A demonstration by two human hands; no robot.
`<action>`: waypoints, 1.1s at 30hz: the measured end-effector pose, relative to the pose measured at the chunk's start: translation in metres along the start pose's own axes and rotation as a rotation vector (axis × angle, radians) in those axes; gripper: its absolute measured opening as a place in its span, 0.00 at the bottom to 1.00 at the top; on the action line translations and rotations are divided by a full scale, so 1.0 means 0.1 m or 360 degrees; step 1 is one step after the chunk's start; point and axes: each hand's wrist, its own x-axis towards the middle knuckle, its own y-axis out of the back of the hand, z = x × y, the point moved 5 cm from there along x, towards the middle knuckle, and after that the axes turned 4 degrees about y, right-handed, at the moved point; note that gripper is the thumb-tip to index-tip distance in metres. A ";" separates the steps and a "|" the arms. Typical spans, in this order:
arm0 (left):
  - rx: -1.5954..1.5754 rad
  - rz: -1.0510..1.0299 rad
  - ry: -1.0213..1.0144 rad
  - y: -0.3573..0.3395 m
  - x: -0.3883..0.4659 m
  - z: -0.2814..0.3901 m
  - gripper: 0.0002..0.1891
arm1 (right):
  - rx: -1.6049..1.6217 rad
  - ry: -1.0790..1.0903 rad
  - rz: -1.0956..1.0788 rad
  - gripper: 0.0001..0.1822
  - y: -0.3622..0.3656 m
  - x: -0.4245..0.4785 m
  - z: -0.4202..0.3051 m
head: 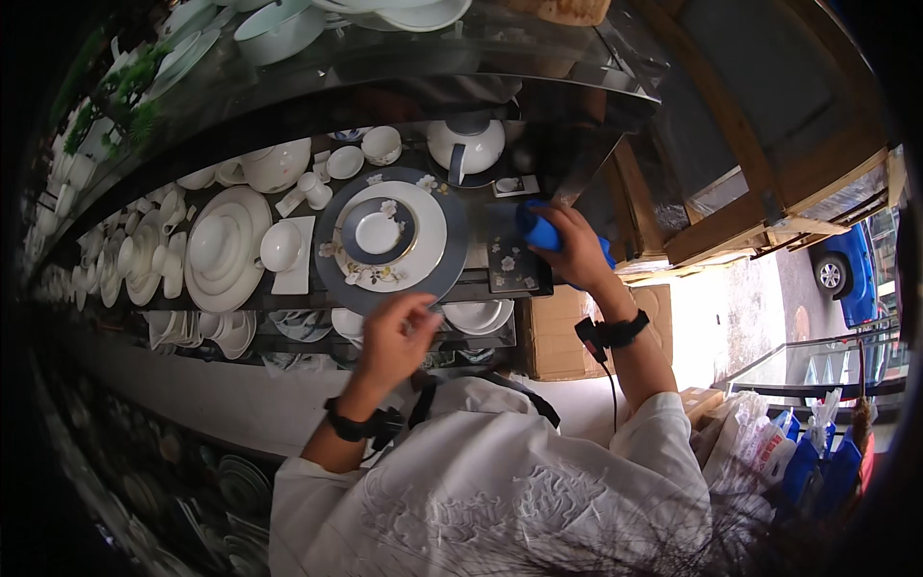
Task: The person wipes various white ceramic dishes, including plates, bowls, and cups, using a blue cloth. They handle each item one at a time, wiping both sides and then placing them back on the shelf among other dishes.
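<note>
My right hand (573, 249) grips a bunched blue cloth (541, 229) above the right end of a dark shelf, beside a dark rectangular tray with white flowers (510, 254). My left hand (404, 335), fingers bent and holding nothing that shows, is at the front rim of a stack of round plates. That stack has a large grey-blue plate (453, 249) at the bottom, a white floral plate (433, 223) on it and a small grey-rimmed dish (378, 231) on top. Behind the tray stand a small card (514, 186) and a white teapot with a dark handle (476, 148).
Left along the shelf stand white plates (252, 216), a white cup (281, 245) and more crockery. Bowls (479, 315) fill a lower shelf. A glossy upper shelf (433, 61) overhangs. Cardboard boxes (559, 335) and a wooden frame (721, 223) are at the right; bags (750, 443) lie lower right.
</note>
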 end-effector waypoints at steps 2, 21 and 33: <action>0.0113 -0.0145 -0.0057 -0.41 0.02 -0.01 0.19 | -0.0101 0.0142 -0.0072 0.32 -0.16 0.08 0.08; 0.0539 0.0025 0.0215 -1.38 0.37 -0.43 0.53 | -0.0295 0.0252 -0.0237 0.30 -0.56 0.30 0.30; 0.0613 0.0145 0.0138 -1.40 0.35 -0.47 0.57 | -0.0029 0.0352 -0.0465 0.25 -0.48 -0.15 0.09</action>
